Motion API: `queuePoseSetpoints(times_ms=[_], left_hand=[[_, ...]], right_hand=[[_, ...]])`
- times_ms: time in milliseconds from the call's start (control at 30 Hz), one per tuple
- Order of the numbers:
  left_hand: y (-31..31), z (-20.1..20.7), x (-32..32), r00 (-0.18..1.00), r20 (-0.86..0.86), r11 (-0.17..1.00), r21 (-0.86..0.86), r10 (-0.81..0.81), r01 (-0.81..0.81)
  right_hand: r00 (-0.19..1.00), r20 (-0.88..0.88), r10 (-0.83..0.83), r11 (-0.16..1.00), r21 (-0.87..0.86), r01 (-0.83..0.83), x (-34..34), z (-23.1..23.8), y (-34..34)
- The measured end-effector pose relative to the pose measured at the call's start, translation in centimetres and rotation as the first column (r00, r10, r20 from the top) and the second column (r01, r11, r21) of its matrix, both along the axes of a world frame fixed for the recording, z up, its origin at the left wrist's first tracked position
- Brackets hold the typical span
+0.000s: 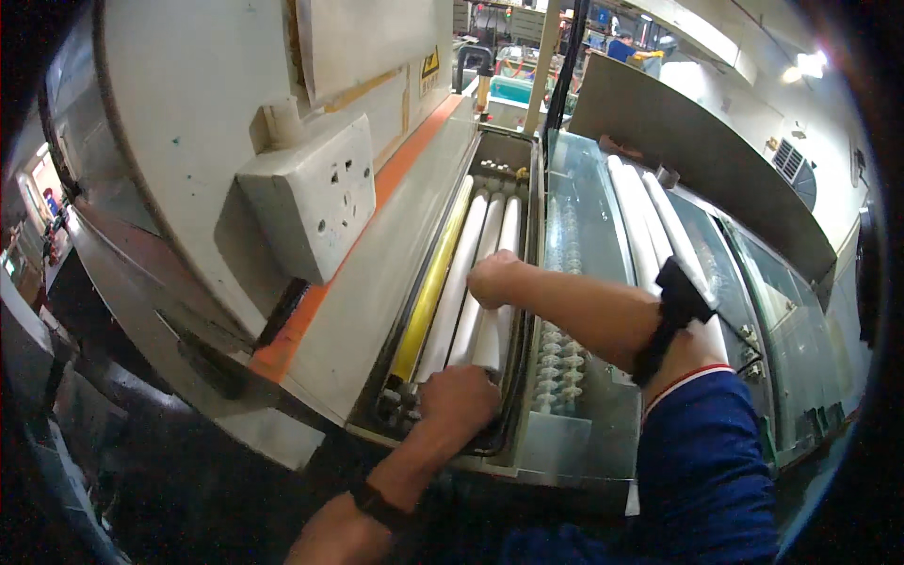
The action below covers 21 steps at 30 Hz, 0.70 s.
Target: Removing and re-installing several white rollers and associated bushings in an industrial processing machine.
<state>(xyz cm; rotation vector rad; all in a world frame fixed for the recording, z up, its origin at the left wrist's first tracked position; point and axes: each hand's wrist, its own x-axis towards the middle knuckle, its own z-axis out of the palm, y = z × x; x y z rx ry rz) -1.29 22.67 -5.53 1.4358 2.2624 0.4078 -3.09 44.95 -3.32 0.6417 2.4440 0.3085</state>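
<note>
An open machine trough point(524, 311) holds long parallel rollers, one yellow roller point(435, 273) at the left and white rollers point(476, 254) beside it. My left hand point(459, 399) rests closed over the near ends of the white rollers at the trough's front. My right hand point(493, 280), a fist, presses on the white rollers about halfway along. A dark band point(670, 315) wraps my right forearm and another dark band point(379, 506) wraps my left wrist. Whether either hand grips a roller is hidden.
A white wall socket point(311, 198) is fixed on the machine's side panel at left, above an orange stripe point(395, 165). To the right lie more white rollers point(640, 226) under a raised metal cover point(697, 141). People stand far behind point(621, 47).
</note>
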Motion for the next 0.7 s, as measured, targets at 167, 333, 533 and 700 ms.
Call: queuePoseSetpoints(times_ms=[167, 333, 533, 700], left_hand=[[1.7, -2.2, 0.9, 0.990, -0.138, 0.998, 0.060, 0.001, 0.007], [3.8, -0.7, 0.0, 0.981, -0.168, 0.994, -0.066, -0.094, 0.084], [4.7, 0.7, -0.8, 0.989, -0.049, 0.950, -0.287, -0.142, 0.122], [5.6, -1.0, -0.3, 0.976, -0.087, 0.946, -0.276, -0.201, 0.170]], right_hand=[[0.893, 0.257, 0.371, 0.889, -0.377, -0.261, 0.8, -2.5, 0.2], [0.813, 0.369, 0.450, 0.853, -0.448, -0.268, -0.3, -3.0, 0.6], [0.778, 0.444, 0.444, 0.891, -0.309, -0.332, 0.4, -1.0, -2.8], [0.777, 0.468, 0.421, 0.901, -0.320, -0.295, 0.1, -1.9, -2.9]])
